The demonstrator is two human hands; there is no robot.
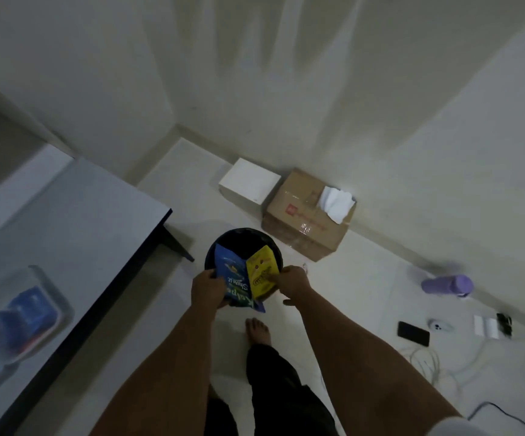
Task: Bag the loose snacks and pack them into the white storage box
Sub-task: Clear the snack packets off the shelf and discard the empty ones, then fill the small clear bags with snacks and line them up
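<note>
Since both snack packets are thin foil-type pouches, they'll prob. be light, crinkly and a bit slippery, w/ crushable stuff inside, so pinch at the sealed edge or a corner, not the belly. Right now the left hand grips the blue packet at its left edge, fingers curled round it; the right hand pinches the yellow packet at its right side. The two packets touch along the middle and sit over the mouth of a round black bin on the floor, just in front of the person's bare foot. Can't tell if the bin is lined w/ a bag or what's in it, too dark.

The white box stands by the wall, beyond the bin, touching a taped cardboard box that has white paper poking from its top. White box looks closed, so its lid likely needs lifting first.

Left: a table w/ clear tubs holding blue items, blurred. Right, on the floor: purple bottle, phone, loose cables. The bin stands between the person and the white box; the cables are a trip risk if stepping right.
</note>
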